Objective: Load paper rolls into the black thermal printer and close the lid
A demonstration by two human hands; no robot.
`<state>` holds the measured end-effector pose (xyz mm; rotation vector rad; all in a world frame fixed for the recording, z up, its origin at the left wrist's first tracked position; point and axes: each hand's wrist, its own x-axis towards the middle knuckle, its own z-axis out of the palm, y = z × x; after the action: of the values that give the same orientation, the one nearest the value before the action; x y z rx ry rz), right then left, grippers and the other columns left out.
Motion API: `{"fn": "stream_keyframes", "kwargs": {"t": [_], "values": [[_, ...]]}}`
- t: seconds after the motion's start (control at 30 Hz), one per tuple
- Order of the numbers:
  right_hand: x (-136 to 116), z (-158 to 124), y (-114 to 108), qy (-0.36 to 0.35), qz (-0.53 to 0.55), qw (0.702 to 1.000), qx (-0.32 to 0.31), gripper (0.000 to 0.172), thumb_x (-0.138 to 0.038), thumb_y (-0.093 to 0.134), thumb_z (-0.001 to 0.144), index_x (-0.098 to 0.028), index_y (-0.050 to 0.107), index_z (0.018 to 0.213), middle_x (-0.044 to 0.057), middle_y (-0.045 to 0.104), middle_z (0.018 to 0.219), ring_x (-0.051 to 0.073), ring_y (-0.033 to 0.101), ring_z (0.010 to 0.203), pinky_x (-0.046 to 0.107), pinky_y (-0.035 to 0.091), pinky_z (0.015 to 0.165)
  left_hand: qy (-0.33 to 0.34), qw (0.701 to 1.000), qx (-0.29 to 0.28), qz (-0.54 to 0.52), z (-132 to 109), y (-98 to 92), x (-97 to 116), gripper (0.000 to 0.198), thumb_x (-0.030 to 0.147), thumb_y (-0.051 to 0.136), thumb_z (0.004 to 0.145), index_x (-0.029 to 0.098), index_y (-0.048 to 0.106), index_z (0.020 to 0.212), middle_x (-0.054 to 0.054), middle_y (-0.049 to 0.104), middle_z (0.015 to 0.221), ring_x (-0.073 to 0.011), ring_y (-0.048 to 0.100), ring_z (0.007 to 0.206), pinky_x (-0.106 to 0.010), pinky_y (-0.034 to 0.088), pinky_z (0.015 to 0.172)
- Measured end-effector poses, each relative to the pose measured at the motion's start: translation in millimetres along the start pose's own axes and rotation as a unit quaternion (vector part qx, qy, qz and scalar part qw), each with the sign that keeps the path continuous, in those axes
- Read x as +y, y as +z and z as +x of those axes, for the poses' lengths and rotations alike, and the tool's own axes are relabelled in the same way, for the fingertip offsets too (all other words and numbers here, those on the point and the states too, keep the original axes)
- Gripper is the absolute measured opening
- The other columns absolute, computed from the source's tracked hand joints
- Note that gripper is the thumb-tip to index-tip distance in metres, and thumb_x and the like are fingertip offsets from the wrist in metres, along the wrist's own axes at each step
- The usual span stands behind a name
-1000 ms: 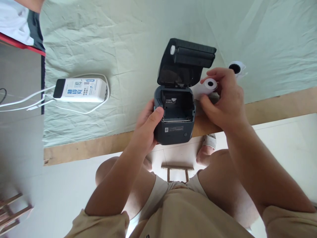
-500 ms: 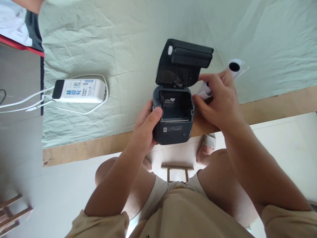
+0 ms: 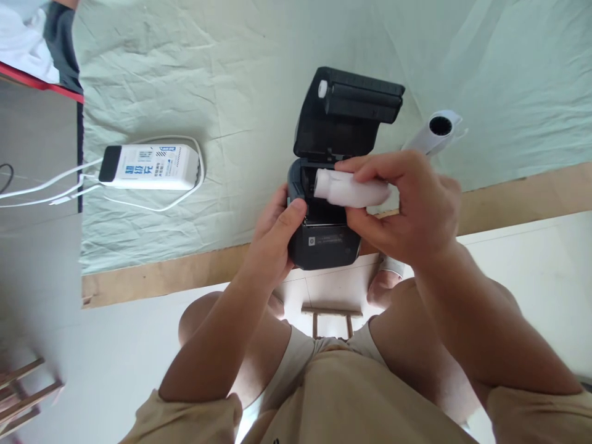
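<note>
A dark label printer (image 3: 326,250) rests at the table's front edge, its lid (image 3: 346,111) swung up and back. My left hand (image 3: 280,231) is closed around the printer's left side, thumb on the rim. Between the thumb and fingers of my right hand (image 3: 411,206) is a white paper roll (image 3: 351,189), lying sideways over the open compartment. Its left end reaches above the compartment; the fingers hide part of its right end. Behind my right hand, another white paper roll (image 3: 428,137) with a dark round end lies on the cloth.
A white power strip (image 3: 155,166) with cables lies on the green cloth (image 3: 240,80) at left. The table's bare wooden edge (image 3: 161,280) runs along the front. Below are my legs and a wooden stool (image 3: 330,313). Part of another person (image 3: 65,37) shows at top left.
My right hand has brought the white paper roll from beside the printer to the left, over its open compartment. My left hand stays on the printer.
</note>
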<state>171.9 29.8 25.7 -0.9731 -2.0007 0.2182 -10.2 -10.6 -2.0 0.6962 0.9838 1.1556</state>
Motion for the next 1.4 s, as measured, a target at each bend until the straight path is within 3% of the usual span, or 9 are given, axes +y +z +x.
{"fn": "stream_keyframes", "kwargs": {"t": [0.17,0.4,0.57,0.77,0.97,1.13,1.23,1.33,1.4], "values": [[11.5,-1.8,9.7,-0.064,0.036,0.997,0.023,0.036,-0.004,0.066,0.075,-0.029,0.057,0.099,-0.003,0.083,0.111,0.02,0.08,0.09,0.035,0.065,0.077,-0.001,1.0,0.0,-0.01,0.1,0.9,0.4,0.049,0.057,0.072,0.091,0.026,0.064,0.129,-0.006,0.079,0.116,-0.0301,0.079,0.106,-0.035,0.067,0.075],[16.4,-4.6,13.0,-0.023,0.048,0.999,0.007,0.023,-0.013,0.067,0.082,-0.029,0.056,0.095,-0.004,0.083,0.11,0.023,0.082,0.095,0.039,0.066,0.072,-0.005,1.0,-0.004,-0.007,-0.4,0.7,0.9,0.044,0.056,0.07,0.093,0.026,0.065,0.124,-0.007,0.079,0.117,-0.0302,0.08,0.104,-0.036,0.068,0.074],[23.8,-3.7,15.4,-0.039,0.099,0.994,0.005,0.027,-0.006,0.06,0.078,-0.029,0.058,0.093,-0.002,0.081,0.114,0.025,0.078,0.11,0.044,0.064,0.092,-0.001,1.0,-0.007,-0.02,-0.7,0.4,0.3,0.039,0.052,0.068,0.095,0.025,0.066,0.123,-0.006,0.079,0.113,-0.028,0.08,0.101,-0.035,0.068,0.074],[18.5,-0.8,4.9,-0.074,0.08,0.994,0.025,0.026,-0.007,0.064,0.07,-0.029,0.061,0.085,-0.001,0.064,0.082,0.019,0.063,0.071,0.037,0.049,0.065,0.004,1.0,0.001,-0.016,0.3,2.6,0.2,0.042,0.053,0.069,0.093,0.025,0.066,0.124,-0.006,0.079,0.111,-0.0278,0.08,0.102,-0.035,0.067,0.076],[9.4,-4.9,4.2,-0.087,0.072,0.993,-0.019,0.019,-0.012,0.062,0.074,-0.028,0.058,0.083,-0.003,0.061,0.071,0.019,0.057,0.067,0.039,0.044,0.066,0.026,0.999,-0.034,-0.016,1.8,0.1,-0.6,0.046,0.052,0.075,0.089,0.023,0.064,0.123,-0.008,0.079,0.108,-0.0279,0.08,0.092,-0.035,0.066,0.071],[11.7,-5.8,6.9,-0.117,0.073,0.99,-0.035,0.008,-0.023,0.063,0.081,-0.028,0.062,0.087,-0.001,0.064,0.075,0.022,0.059,0.074,0.045,0.044,0.068,0.042,0.998,-0.017,0.04,1.2,-2.1,0.6,0.071,0.035,0.092,0.073,0.027,0.058,0.135,-0.008,0.075,0.127,-0.0327,0.074,0.12,-0.041,0.064,0.098],[17.5,-4.2,8.4,-0.124,0.118,0.985,0.028,0.003,-0.03,0.058,0.088,-0.029,0.06,0.088,0.0,0.059,0.073,0.02,0.056,0.067,0.044,0.046,0.065,0.042,0.998,-0.005,0.055,1.2,-3.5,-0.2,0.079,0.032,0.092,0.071,0.027,0.056,0.141,-0.01,0.07,0.138,-0.0361,0.068,0.131,-0.044,0.061,0.104],[25.3,-5.2,9.8,-0.053,0.095,0.987,0.122,0.018,-0.034,0.059,0.086,-0.032,0.059,0.103,0.003,0.061,0.091,0.024,0.062,0.085,0.042,0.049,0.069,0.051,0.996,-0.004,0.069,1.6,-5.6,-1.7,0.085,0.035,0.093,0.069,0.026,0.055,0.144,-0.011,0.07,0.139,-0.0379,0.067,0.132,-0.046,0.06,0.106],[29.8,-7.5,9.8,0.022,0.079,0.992,0.097,0.041,-0.043,0.058,0.086,-0.035,0.053,0.127,0.007,0.062,0.126,0.03,0.065,0.115,0.047,0.054,0.08,0.054,0.995,-0.01,0.078,1.7,-6.8,-2.0,0.088,0.035,0.094,0.067,0.026,0.055,0.145,-0.012,0.069,0.139,-0.0386,0.067,0.131,-0.048,0.06,0.107]]}}
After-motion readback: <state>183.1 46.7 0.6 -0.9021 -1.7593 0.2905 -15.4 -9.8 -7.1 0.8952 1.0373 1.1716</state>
